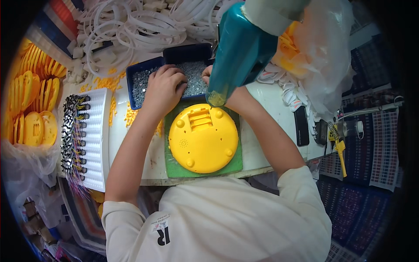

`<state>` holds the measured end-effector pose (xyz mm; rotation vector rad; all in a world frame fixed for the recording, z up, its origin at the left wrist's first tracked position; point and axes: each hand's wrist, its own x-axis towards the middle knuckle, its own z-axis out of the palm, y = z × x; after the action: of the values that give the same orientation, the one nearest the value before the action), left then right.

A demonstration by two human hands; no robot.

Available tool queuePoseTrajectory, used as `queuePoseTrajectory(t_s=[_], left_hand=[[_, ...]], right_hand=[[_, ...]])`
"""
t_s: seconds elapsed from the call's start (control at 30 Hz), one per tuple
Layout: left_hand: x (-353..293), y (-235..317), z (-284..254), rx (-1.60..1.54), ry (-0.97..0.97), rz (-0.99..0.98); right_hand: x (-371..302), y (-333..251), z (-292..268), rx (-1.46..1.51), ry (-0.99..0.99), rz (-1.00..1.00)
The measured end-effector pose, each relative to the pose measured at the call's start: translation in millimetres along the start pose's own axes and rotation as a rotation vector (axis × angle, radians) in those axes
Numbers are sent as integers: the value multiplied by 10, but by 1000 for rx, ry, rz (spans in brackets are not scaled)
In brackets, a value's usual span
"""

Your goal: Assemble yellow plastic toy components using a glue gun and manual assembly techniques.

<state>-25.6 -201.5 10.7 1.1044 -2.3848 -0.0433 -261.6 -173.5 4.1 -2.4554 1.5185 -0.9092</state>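
A round yellow plastic housing (203,144) with an opened rectangular compartment and round feet lies on a green mat (174,166) in front of me. Beyond it stand blue trays (135,100) filled with small silvery screws (194,74). My left hand (167,83) reaches over the trays, its fingers curled down at the screws; what they hold is hidden. At the right side of the trays, my right hand (207,75) shows only bent fingertips, pressed together. A teal powered tool (242,48) hangs in front of that hand and covers most of it.
On the left stand a white ridged tray (96,135) of wired parts and a stack of yellow housings (37,96). Small yellow pieces (111,83) lie beside the blue trays. White hoops (131,26) pile up behind. A black rectangular object (301,126) lies on the right.
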Motion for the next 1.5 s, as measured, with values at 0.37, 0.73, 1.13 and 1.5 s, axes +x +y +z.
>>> queuePoseTrajectory(t_s=[0.37,0.73,1.13,1.5], left_hand=[[-58,94,10,-22,51,-50],[-351,389,-210,-215,139,-90],[-709,536,-300,-679,30,-549],[-747,496,-247,-797,-45,-646]], right_hand=[[29,-83,-65,190,63,103],[68,-188,-210,246,25,165],[99,-208,-200,187,-73,304],[-118,-349,-369,453,-46,463]])
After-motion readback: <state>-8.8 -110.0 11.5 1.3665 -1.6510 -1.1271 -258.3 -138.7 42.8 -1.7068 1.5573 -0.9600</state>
